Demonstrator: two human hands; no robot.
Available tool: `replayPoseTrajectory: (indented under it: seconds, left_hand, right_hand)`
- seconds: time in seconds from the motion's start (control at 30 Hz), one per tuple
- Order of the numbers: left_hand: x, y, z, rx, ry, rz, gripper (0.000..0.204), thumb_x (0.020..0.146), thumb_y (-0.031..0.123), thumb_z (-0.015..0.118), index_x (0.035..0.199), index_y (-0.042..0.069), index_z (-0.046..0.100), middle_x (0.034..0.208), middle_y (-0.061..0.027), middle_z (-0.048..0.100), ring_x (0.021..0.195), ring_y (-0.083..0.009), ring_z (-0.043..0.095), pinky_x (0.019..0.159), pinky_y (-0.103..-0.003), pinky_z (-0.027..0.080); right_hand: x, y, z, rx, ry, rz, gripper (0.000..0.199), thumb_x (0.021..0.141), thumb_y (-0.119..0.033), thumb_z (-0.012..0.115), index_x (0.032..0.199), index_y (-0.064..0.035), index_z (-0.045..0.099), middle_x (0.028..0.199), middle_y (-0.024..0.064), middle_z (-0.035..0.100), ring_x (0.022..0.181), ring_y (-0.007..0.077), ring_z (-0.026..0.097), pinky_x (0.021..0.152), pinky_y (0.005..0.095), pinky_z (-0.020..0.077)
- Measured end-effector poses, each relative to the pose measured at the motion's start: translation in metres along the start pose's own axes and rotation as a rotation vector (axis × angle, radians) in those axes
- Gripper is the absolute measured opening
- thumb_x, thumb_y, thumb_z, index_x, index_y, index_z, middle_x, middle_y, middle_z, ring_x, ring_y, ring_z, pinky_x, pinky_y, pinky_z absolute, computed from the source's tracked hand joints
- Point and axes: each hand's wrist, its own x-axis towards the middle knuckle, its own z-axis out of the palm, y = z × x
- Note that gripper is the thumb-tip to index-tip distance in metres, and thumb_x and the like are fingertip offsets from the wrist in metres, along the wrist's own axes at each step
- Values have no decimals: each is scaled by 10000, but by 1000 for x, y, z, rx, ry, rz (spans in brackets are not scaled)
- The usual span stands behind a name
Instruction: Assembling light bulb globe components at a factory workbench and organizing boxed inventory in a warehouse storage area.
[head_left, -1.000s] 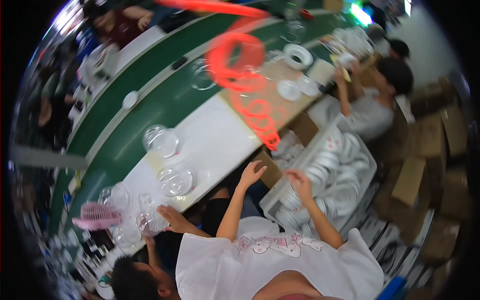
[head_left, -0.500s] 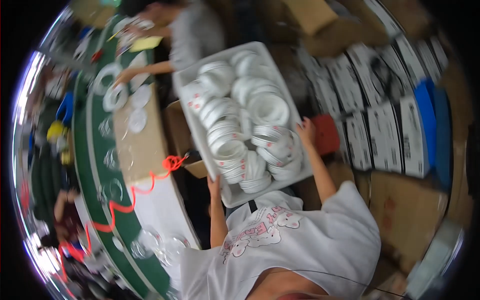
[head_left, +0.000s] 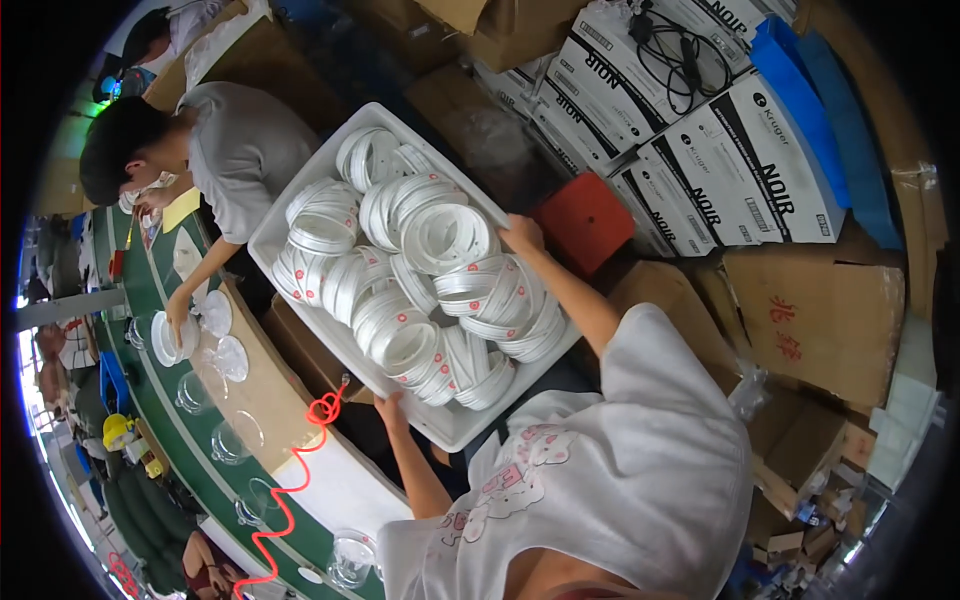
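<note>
A white rectangular plastic tub (head_left: 466,434) is in front of me, held between both my hands. Stacks of white plastic rings (head_left: 402,345), some with small red marks, fill it in loose piles. My left hand (head_left: 389,407) grips the near left side of the rim, with its fingers partly hidden against the tub. On the far right side, my right hand (head_left: 521,236) is closed around the rim. The tub appears tilted in view and stands clear of the workbench on the left.
A co-worker in a grey shirt (head_left: 243,140) reaches to a white ring piece (head_left: 170,340) on the green conveyor belt (head_left: 165,285). An orange coiled hose (head_left: 290,500) crosses the bench. A red stool (head_left: 586,222), printed white cartons (head_left: 700,180) and brown cardboard (head_left: 820,325) are on the right.
My view has turned, and the tub of rings now sits further left and more slanted, closer to the co-worker. Both hands keep their hold on its rim.
</note>
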Motion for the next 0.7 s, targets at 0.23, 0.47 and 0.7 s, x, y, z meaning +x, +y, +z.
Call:
replayPoseTrajectory:
  seconds: [0.23, 0.47, 0.7]
  left_hand:
    - [-19, 28, 1, 45, 45, 91, 557, 598, -62, 464, 1155, -47, 459, 1047, -97, 547, 938, -202, 536, 834, -282, 407]
    - [-24, 37, 8, 4, -2, 333, 513, 639, -44, 464, 1152, -56, 462, 1043, -101, 552, 924, -190, 537, 806, -266, 417]
    - [-14, -1, 31, -149, -51, 245, 515, 635, -43, 471, 1149, -55, 445, 1051, -118, 535, 945, -193, 510, 849, -276, 388]
  right_hand:
    - [-19, -7, -23, -24, -46, 42, 314, 709, -342, 629, 839, -57, 619, 819, 176, 618, 805, 355, 589, 670, 433, 467]
    - [-38, -1, -56, 51, 39, 15, 311, 696, -331, 628, 808, -42, 614, 801, 190, 612, 775, 359, 592, 654, 428, 469]
    - [-17, -17, -87, -263, 243, -241, 336, 694, -355, 649, 822, -46, 617, 782, 192, 608, 749, 367, 588, 624, 415, 467]
